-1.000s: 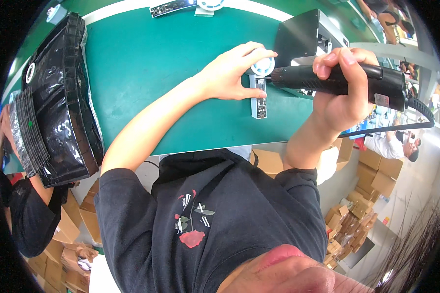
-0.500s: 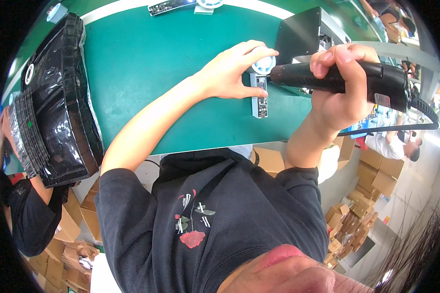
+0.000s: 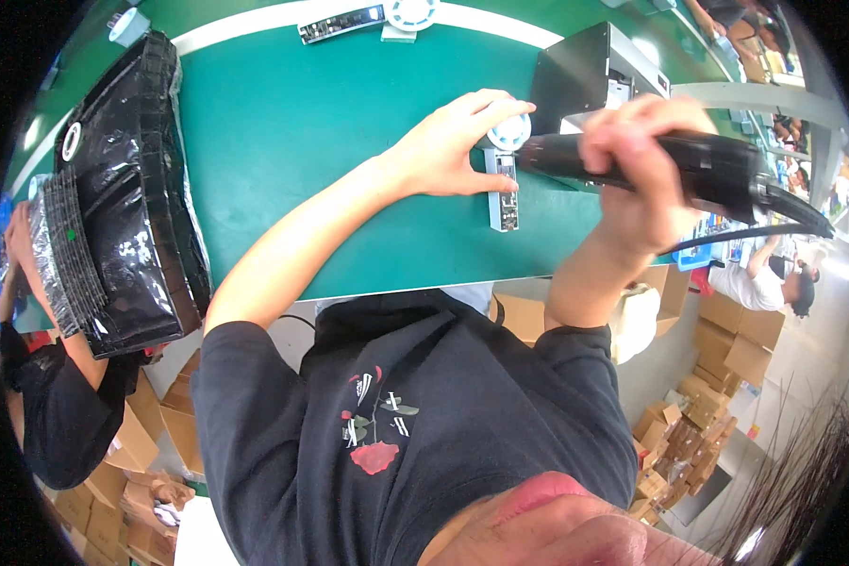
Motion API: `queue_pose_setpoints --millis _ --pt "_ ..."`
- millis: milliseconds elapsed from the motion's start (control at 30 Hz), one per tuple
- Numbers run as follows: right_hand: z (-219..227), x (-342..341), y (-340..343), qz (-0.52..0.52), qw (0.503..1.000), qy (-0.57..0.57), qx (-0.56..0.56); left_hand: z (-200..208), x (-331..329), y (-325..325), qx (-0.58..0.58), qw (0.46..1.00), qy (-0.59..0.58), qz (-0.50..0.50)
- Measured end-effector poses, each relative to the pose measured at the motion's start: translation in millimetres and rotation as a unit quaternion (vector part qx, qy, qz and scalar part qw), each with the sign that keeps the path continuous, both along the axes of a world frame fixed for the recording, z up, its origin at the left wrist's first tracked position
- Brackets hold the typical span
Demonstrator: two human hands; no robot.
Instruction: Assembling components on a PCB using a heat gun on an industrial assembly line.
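My left hand (image 3: 453, 141) rests flat on the green table (image 3: 330, 123), fingertips pressing a white round disc (image 3: 509, 132) that sits at the far end of a small grey rectangular board (image 3: 503, 196). My right hand (image 3: 646, 170) is wrapped around a black electric screwdriver (image 3: 717, 168) held level. The screwdriver's tip points left and meets the disc and board just beside my left fingers. A black cable (image 3: 745, 236) trails from the tool's rear to the right.
A black box (image 3: 580, 71) stands behind the tool. A glossy black bag-covered bin (image 3: 113, 208) fills the table's left end. Another board (image 3: 340, 21) and disc (image 3: 410, 11) lie at the far edge. Cardboard boxes (image 3: 726, 349) sit below, and other people work at left (image 3: 47, 415) and right (image 3: 764, 283).
My right hand has shifted slightly left and up with the screwdriver, its tip staying at the disc. My left hand has kept its place on the part.
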State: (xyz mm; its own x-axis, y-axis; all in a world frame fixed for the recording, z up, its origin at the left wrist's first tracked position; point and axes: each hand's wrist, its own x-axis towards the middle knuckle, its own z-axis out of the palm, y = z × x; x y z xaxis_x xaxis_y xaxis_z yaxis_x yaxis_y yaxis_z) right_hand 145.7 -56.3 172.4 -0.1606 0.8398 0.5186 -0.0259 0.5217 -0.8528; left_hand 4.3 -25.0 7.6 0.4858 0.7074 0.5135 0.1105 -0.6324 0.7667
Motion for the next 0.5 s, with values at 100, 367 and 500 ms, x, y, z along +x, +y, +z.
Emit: queue_pose_setpoints --millis 100,367,500 --pt "34.6 36.6 -3.0 -0.064 0.986 0.155 0.020 1.8 -1.8 -0.5 0.015 0.999 0.020 0.029" --pt "64.2 83.3 -1.8 -0.197 0.916 0.292 0.190 20.5 2.4 -26.4 0.229 0.959 0.150 0.071" --pt "55.2 102.5 -1.6 -0.174 0.920 0.301 0.180 29.9 19.9 -46.0 0.070 0.961 0.262 0.053"
